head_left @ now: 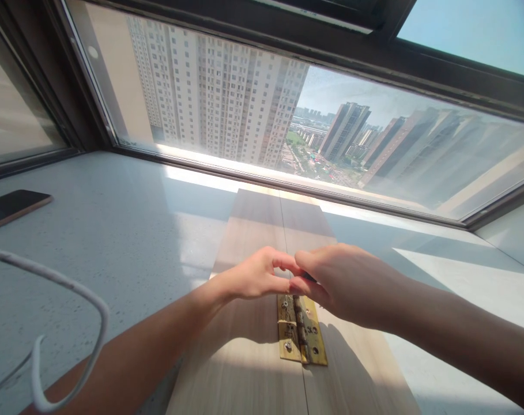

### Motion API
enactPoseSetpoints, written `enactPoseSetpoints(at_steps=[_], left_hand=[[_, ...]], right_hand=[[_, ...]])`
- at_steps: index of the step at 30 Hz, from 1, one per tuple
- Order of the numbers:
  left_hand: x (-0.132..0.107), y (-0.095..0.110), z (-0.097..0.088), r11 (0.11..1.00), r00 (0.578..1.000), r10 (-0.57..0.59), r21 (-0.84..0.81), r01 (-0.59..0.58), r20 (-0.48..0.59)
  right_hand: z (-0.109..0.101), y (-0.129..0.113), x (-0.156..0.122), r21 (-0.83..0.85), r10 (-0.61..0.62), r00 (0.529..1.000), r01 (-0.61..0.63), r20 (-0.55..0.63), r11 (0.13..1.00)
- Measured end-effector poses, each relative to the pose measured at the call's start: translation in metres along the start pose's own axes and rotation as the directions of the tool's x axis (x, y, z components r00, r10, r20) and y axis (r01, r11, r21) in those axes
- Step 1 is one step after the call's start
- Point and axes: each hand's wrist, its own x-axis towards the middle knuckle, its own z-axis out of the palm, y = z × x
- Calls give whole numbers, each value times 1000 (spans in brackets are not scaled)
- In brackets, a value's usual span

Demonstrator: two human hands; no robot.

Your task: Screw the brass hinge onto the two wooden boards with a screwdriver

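My left hand [259, 274] and my right hand [348, 282] meet fingertip to fingertip over a brass-coloured hinge [283, 328]. Thumb and fingers of the left hand are pinched together; whatever is between them is hidden. A small dark object [309, 276] shows at the fingers of the right hand, which are closed round it, and its kind cannot be made out. The hinge lies across the seam between two pale wooden boards [244, 377]. Screw heads show in its left leaf, while dark holes show in its right leaf. The hands cover its far end.
The boards lie on a pale speckled windowsill [127, 225]. A phone [15, 206] rests at the far left, and a white cable [71, 288] loops up in the left foreground. Beyond the boards stands a dark-framed window [287, 187] with tall buildings outside.
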Motion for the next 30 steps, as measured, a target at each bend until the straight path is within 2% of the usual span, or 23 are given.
enactPoseSetpoints(at_steps=[4, 6, 10, 12, 14, 16, 18, 19, 20, 22, 25, 28, 30], left_hand=[[2, -8, 6, 999, 984, 18, 38, -11, -177], [3, -9, 10, 998, 968, 34, 67, -18, -250], [4, -6, 18, 989, 925, 33, 145, 25, -379], [4, -3, 19, 986, 916, 38, 164, 31, -399], [3, 1, 14, 987, 945, 54, 159, -2, -323], [2, 4, 7, 995, 986, 48, 97, -32, -160], [1, 5, 2, 1000, 1000, 18, 1, -18, -26], [0, 4, 1, 1000, 1000, 6, -30, -6, -1], [1, 3, 1, 999, 1000, -2, -41, 1, -19], [2, -1, 6, 1000, 991, 10, -22, -13, -131], [5, -6, 19, 999, 952, 39, 26, -33, -303], [7, -7, 29, 997, 919, 40, 71, -14, -391], [7, -5, 30, 994, 912, 44, 107, 0, -408]], right_hand=[[-1, 0, -1, -69, 128, 990, -132, -65, 989], [-2, -2, -1, -105, 154, 985, -161, -73, 981], [-5, -7, 2, -81, 98, 994, -102, -51, 992], [-8, -8, 4, -27, 71, 997, -71, -15, 997], [-11, -8, 5, 27, 51, 998, -52, 34, 998], [-15, -7, 5, 63, 33, 997, -37, 73, 997], [-17, -3, 4, 92, 8, 996, -17, 91, 996], [-17, -1, 3, 112, -2, 995, -9, 98, 994], [-18, 1, 2, 133, -7, 995, -7, 101, 991], [-18, 3, -1, 169, 9, 996, -24, 90, 985], [-17, -1, -3, 158, 107, 994, -111, 36, 981], [-14, -8, -2, 93, 165, 986, -165, 7, 982], [-12, -10, 0, 102, 100, 995, -100, 2, 990]])
